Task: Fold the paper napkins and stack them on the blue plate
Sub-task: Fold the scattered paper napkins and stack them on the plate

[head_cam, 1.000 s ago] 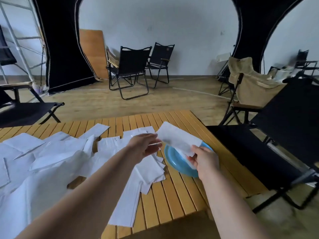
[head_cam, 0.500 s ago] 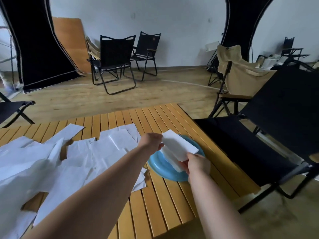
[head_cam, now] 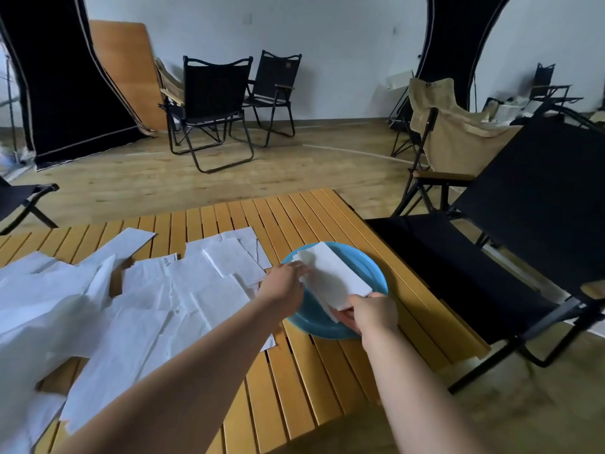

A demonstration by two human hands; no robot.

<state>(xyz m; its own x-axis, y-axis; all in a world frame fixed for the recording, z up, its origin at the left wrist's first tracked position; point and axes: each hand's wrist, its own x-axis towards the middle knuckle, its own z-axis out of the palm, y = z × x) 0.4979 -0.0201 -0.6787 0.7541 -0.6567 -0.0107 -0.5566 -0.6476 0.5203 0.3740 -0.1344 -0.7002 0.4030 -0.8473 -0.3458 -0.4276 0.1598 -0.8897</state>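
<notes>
Your hands — left hand (head_cam: pixel 284 283) and right hand (head_cam: pixel 371 312) — pinch opposite ends of a folded white napkin (head_cam: pixel 330 276), soft rectangular paper, over the round blue plate (head_cam: pixel 373 268) between them — slatted wooden table (head_cam: pixel 294 371) beneath.

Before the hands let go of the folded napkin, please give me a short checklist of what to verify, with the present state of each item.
1. Folded napkin lies over the blue plate, not beside it: ok.
2. Napkin fully resting on the plate: cannot tell; the right hand pinches its near end.
3. Left hand steadies the far edge: ok, it touches the napkin.
4. Fold stays closed, edges aligned: not ok; a lower layer sticks out at the near-left edge.
5. Plate fully on the wooden table: ok.
6. Unfolded napkins within reach for the next one: ok, spread to the left.
</notes>
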